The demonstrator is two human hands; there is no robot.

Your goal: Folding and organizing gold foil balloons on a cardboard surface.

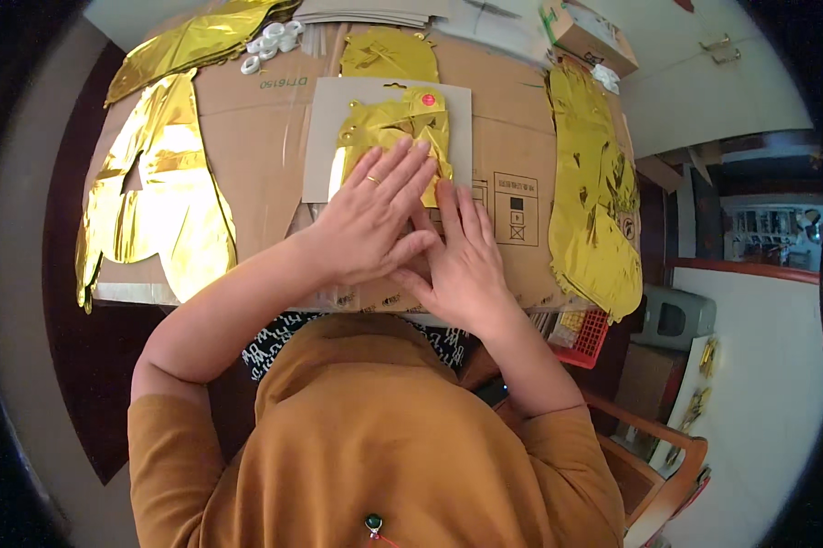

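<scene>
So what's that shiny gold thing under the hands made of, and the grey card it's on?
The gold thing looks like thin metallic foil: mirror-shiny, crinkled, catching bright glints. The grey card looks like plain matte cardboard, flat and dull. Left hand and right hand press flat on them.

The folded foil balloon [395, 132] is shiny gold on a grey card [325, 137] with a red sticker [428, 100]. The cardboard sheet [265, 137] is brown, the basket [587, 338] red, the rolls [273, 38] white.

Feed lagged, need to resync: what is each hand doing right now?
Left hand: open, flat on the folded gold foil balloon.
Right hand: open, flat beside it, gripping nothing.
</scene>
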